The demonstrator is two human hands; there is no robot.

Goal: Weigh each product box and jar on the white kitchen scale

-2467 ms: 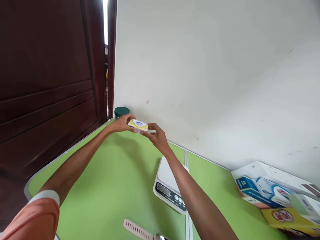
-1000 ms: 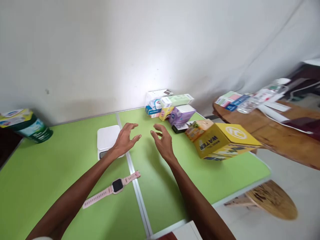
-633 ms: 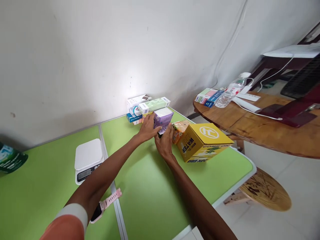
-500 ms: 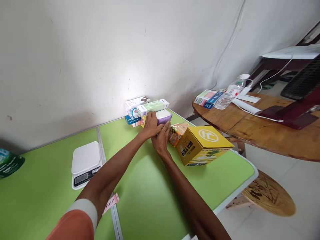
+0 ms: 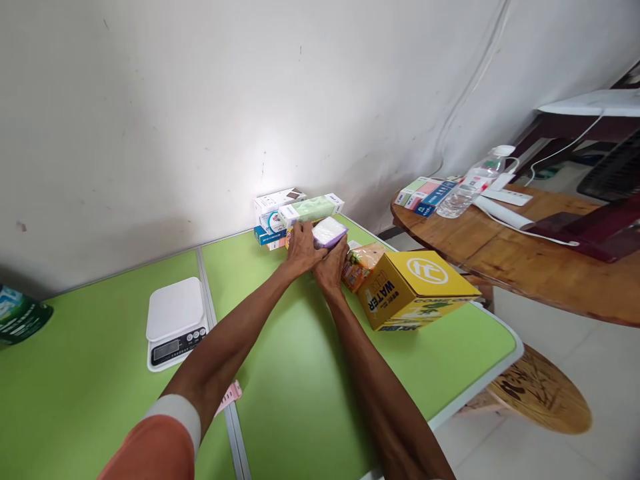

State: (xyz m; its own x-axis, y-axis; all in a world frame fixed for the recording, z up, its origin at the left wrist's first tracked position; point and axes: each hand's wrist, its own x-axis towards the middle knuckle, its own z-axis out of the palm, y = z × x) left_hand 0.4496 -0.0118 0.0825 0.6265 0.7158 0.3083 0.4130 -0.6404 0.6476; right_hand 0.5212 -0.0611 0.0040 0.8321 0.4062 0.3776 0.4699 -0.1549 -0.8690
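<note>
At the far part of the green table my right hand is closed around the near side of a small purple-and-white plastic-wrapped pack. My left hand presses against the pack's left side, its fingers bent and partly hidden. Directly behind the left hand lies a long pale-green carton. A white box and a blue box are stacked to the left of it. Right of my right hand is an orange snack packet, touching a yellow carton marked WATER.
A white kitchen scale and a pink strap lie on the green table. A dark green container stands at the left edge. On the wooden table are small boxes and a plastic bottle. A wooden stool stands below.
The purple-and-white pack has tipped, so more of its white top shows. My right hand has shifted slightly up and right with it. The whole view has shifted a little.
</note>
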